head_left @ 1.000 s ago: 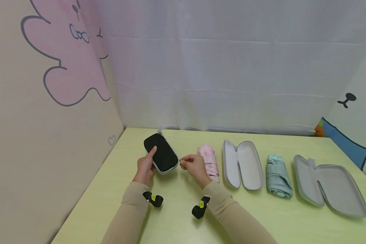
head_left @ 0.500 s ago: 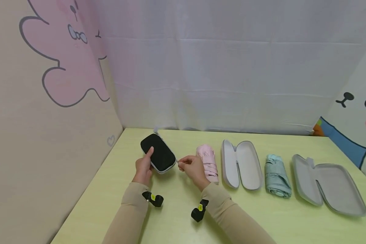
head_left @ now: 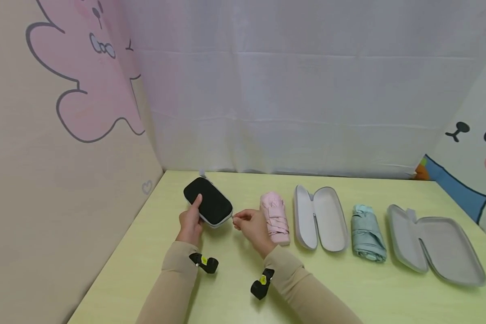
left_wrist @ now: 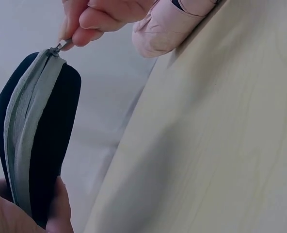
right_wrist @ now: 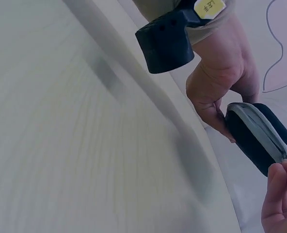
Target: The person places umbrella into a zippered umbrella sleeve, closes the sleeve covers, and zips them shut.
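Black case: We count one, tilted and held up over the left part of the surface, a pale zipper running along its edge.
Left hand: We see it gripping the black case by its near side, thumb laid across the top.
Right hand: Its fingertips pinch one zipper pull at the case's right-hand corner.
Wrapped bundles: We count two, a pink bundle just beside the right hand and a green bundle farther right.
Opened cases: We count two, halves spread; a whitish case lies between the bundles, a grey case at far right.
Wrist cameras: We count two, one at each beige cuff.
Cartoon figures: Two, pink at left, white at right.
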The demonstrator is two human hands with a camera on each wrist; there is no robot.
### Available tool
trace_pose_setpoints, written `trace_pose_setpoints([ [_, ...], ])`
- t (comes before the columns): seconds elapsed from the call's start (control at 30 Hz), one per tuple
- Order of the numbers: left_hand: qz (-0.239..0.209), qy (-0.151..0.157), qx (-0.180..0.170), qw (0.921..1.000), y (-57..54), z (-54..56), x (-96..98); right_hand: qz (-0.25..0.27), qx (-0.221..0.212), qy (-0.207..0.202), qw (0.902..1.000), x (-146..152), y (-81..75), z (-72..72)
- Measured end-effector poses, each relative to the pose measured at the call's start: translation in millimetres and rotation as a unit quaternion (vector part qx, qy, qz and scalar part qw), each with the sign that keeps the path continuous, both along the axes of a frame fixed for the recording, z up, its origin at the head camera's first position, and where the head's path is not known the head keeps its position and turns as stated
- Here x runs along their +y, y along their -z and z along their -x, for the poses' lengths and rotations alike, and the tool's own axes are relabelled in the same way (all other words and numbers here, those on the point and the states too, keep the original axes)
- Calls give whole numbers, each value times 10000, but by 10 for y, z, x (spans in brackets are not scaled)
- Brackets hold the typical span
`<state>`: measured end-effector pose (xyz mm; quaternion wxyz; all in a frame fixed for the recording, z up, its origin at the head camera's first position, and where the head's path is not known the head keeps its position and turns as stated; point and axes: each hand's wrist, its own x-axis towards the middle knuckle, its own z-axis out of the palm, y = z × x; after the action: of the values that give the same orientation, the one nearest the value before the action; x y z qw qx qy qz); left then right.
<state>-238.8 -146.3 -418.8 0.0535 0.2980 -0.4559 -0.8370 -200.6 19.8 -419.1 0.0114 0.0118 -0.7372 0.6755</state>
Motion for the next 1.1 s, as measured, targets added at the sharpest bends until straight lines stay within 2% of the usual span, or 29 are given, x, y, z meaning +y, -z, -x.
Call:
trace_pose_setpoints([
  [0.13,-271,98,-6,9996,-25,-35,15,335,-54,173,9993,1,-25,32],
  [0.27,-644,340,77,9973,-25,-49,3,510,-85,276,9983,35,-61,74],
  [0.47,-389,618,0,9973,-13,-38,-6,567,-341,457,9968,105,-71,126],
  [0.57,-367,562,63,9977,-6,-38,11,614,-423,492,9960,122,-67,144],
  [0.83,-534,162,241,9981,4,-53,77,566,-512,480,9959,109,-70,141],
  [1.1,-609,-111,337,9975,-41,-57,117,428,-427,417,9973,69,-65,101],
])
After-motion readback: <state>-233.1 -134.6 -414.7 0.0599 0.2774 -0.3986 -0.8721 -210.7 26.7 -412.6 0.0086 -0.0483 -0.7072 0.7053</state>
